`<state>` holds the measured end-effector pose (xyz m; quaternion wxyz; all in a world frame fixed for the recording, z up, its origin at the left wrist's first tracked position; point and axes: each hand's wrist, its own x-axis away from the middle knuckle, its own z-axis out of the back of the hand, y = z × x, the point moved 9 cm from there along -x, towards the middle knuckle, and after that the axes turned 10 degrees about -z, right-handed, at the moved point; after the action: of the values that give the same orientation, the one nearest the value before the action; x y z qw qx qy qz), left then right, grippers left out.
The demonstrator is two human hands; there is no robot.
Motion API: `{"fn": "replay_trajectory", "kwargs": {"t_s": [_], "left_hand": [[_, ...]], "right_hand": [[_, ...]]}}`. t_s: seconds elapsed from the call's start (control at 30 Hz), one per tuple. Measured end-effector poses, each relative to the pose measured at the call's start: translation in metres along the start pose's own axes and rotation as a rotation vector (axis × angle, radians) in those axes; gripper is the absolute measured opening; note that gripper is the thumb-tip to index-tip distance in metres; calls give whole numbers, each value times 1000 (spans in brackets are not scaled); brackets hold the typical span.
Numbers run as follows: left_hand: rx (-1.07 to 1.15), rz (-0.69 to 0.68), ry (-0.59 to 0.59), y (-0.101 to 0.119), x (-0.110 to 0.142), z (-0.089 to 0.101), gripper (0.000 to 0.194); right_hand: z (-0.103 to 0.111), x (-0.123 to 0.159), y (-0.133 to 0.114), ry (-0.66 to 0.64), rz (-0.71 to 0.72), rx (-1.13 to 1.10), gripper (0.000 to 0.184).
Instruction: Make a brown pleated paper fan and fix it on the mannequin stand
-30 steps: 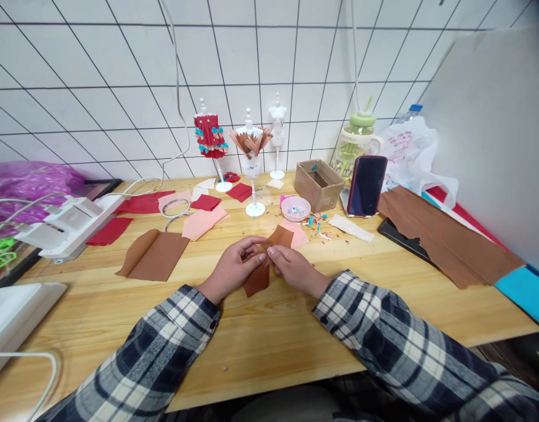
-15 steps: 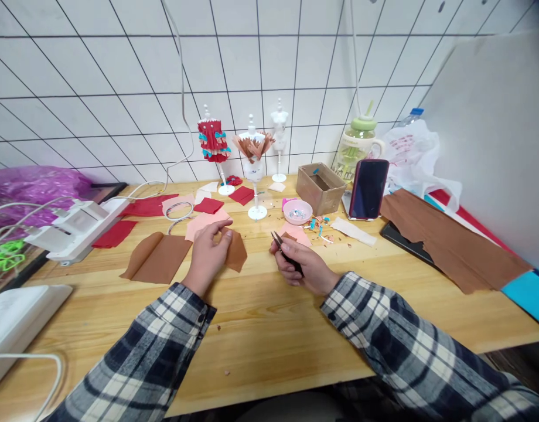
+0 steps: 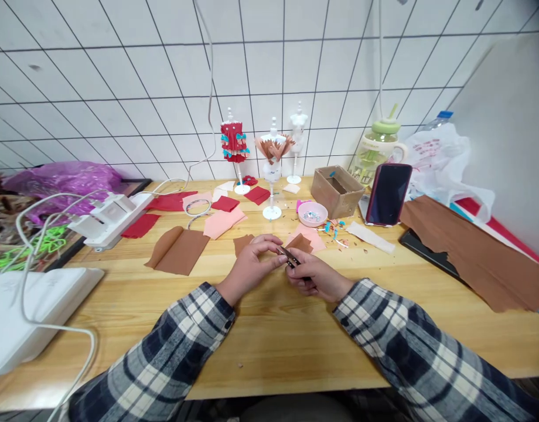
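My right hand [image 3: 319, 274] is closed around slim black tweezers [image 3: 291, 258], their tips pointing up and left. At those tips the fingers of my left hand [image 3: 255, 265] come together in a pinch; whatever lies between them is too small to make out. A brown paper piece [image 3: 242, 244] lies just behind my left hand. Beyond my right hand another brown piece [image 3: 301, 242] rests on pink paper [image 3: 316, 240]. Farther back stands a small white dress form [image 3: 272, 171] with pointed brown paper petals [image 3: 275, 149] around its top.
Behind are a dress form in a red ruffled dress [image 3: 234, 143] and a bare white one [image 3: 297, 138]. A pink bowl [image 3: 313, 221], a cardboard box [image 3: 346, 201] and a phone [image 3: 389, 193] stand right. Folded brown paper [image 3: 178, 251] and a power strip [image 3: 120, 225] lie left.
My left hand has let go of the brown piece and moved right to the tweezers' tips. The view has shifted, so the table things appear farther right.
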<state>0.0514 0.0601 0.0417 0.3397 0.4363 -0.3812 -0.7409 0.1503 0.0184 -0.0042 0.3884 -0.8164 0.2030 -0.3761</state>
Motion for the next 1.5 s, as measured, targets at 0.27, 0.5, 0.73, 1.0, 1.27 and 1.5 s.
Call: {"fn": "replay_trajectory", "kwargs": {"t_s": [0.27,0.5,0.73,1.0,1.27,1.5], "left_hand": [[244,50,40,-6,6,-4,20],[472,109,-11,-2,11,-17,24],[450,126,45,-8,11,-14,24],[556,35,97,-8,10,-6,20],[765,157,323,-32,7,18,19],[513,180,260,-32,11,12,30]], "right_hand": [[-1,-5,4,93,-64,176,28],[-5,-6,11,89,-122,262,26],[11,-8,-7,305,83,581,21],[3,14,-34,755,325,1280,21],[-5,23,-40,782,394,1338,27],[11,27,-39,790,492,933,31]]}}
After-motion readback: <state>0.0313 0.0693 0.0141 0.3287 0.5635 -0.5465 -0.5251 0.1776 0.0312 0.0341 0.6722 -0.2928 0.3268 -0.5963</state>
